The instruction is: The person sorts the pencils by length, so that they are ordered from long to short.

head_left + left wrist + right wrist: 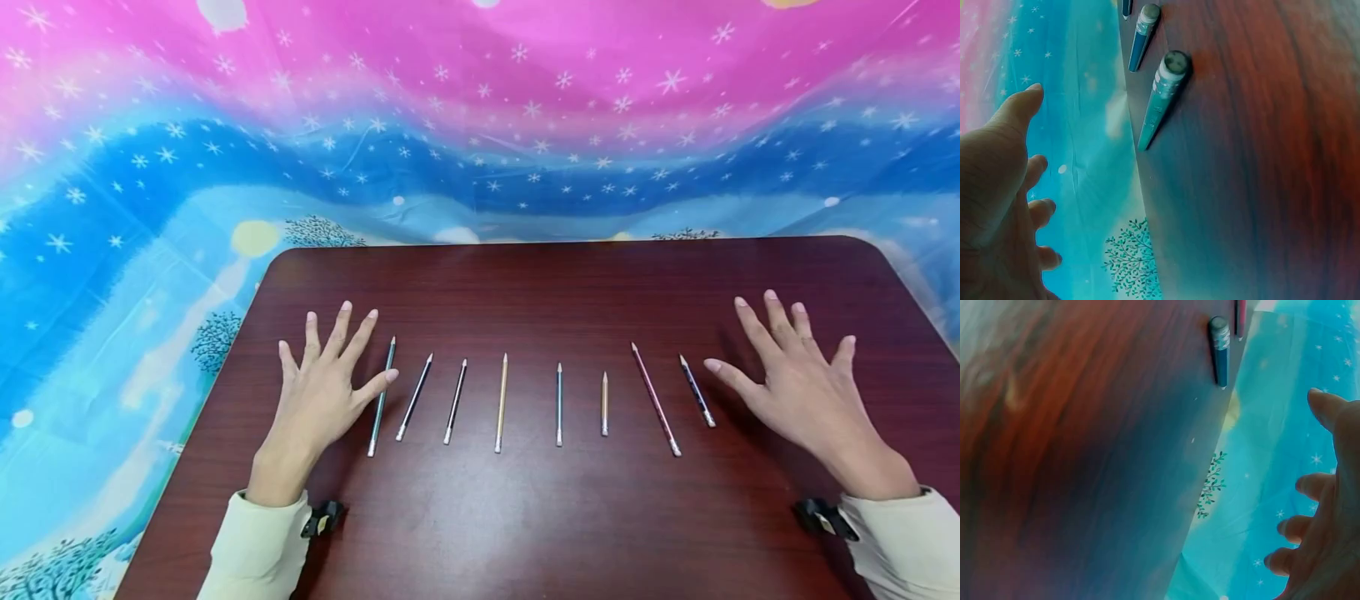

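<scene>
Several pencils of differing lengths lie in a spread row, tips away from me and eraser ends toward me. My left hand [321,396] is over the left side, fingers spread, its thumb overlapping the teal pencil [381,404] in the head view. Right of that one are two dark pencils, a long yellow pencil [501,408], a blue pencil [558,408] and a short tan pencil [605,406]. A long pink pencil [656,398] slants near a short dark blue pencil [697,392]. My right hand [806,392], fingers spread, has its thumb nearest that short one. Both hands hold nothing.
The dark brown wooden table [525,525] has rounded far corners. Behind it and down the left hangs a pink and blue cloth [450,108] with snowflakes. A black wrist device [324,518] sits at the left cuff, and another [825,518] at the right.
</scene>
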Action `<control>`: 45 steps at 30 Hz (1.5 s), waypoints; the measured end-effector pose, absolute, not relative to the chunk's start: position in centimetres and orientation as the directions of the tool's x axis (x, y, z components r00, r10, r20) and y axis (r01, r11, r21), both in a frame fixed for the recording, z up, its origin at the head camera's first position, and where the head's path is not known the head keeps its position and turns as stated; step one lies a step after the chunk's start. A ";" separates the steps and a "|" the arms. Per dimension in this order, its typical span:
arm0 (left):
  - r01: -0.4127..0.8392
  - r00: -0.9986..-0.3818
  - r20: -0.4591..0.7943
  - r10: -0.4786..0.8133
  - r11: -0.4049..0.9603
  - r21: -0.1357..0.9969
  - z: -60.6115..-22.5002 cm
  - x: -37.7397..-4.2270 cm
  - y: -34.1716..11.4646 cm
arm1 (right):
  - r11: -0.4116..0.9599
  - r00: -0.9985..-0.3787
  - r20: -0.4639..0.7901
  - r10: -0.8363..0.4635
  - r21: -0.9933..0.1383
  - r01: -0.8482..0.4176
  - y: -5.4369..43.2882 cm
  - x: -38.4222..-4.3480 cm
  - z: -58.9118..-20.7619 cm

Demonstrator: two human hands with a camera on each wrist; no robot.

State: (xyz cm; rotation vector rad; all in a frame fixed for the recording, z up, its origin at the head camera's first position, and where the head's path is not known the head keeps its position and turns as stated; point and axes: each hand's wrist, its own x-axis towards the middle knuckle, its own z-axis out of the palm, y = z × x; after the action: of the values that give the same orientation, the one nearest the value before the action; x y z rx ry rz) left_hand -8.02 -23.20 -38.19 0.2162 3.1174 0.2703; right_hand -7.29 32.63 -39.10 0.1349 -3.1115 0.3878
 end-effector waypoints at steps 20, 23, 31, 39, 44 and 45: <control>0.119 -0.991 -0.013 0.130 0.937 0.330 -38.5 -7.6 -22.4 | 0.950 -0.995 -0.022 -0.097 -0.300 -0.086 29.8 -6.4 -37.6; 0.084 -0.993 -0.048 0.109 0.926 0.369 -38.6 -7.4 -22.4 | 0.945 -0.994 -0.027 -0.105 -0.315 -0.091 29.3 -6.4 -37.6; 0.042 -0.992 -0.086 0.087 0.903 0.427 -38.5 -7.0 -22.4 | 0.921 -0.993 0.016 -0.121 -0.372 -0.118 28.2 -6.0 -37.8; 0.044 -0.994 -0.063 0.091 0.850 0.525 -38.9 -6.9 -22.3 | 0.881 -0.989 0.049 -0.138 -0.450 -0.145 27.1 -5.7 -38.4; 0.017 -0.993 -0.082 0.079 0.812 0.584 -39.0 -7.0 -22.2 | 0.843 -0.985 0.066 -0.159 -0.510 -0.170 26.4 -5.7 -38.5; 0.011 -0.993 -0.087 0.077 0.805 0.593 -39.0 -7.1 -22.2 | 0.835 -0.985 0.063 -0.162 -0.523 -0.170 26.3 -5.7 -38.5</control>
State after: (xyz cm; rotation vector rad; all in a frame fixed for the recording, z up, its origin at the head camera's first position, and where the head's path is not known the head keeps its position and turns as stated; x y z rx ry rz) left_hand -7.06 -22.17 -39.02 0.0704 2.8822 0.9468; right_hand -5.70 26.26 -38.49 0.2711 -2.9941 0.8557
